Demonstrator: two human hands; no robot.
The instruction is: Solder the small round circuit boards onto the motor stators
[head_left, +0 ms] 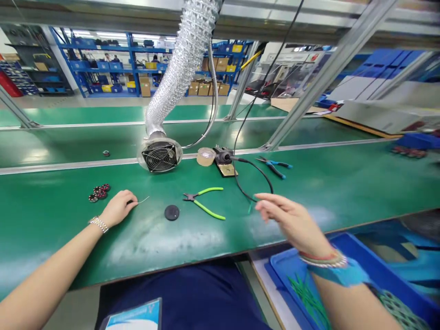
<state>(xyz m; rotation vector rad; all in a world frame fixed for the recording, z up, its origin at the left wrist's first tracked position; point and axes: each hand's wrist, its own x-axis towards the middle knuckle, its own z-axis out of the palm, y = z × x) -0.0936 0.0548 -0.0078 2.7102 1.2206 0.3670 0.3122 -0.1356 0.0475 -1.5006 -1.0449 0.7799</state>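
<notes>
Wire [143,200] pinched in left hand [118,208]

— Left side?
— Your left hand [118,208] sits low on its heel, left fingers [129,204] curled inward, left forearm [51,270] angling in from near left.
— Right?
— Your right hand [292,220] is lifted and blurred, right fingers [271,204] loosely open, right forearm [350,307] coming in from near right.

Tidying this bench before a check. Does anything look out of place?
One small dark ring sits alone beyond the metal rail, apart from the cluster of red-and-black discs near the left hand, so it looks stray.
</notes>
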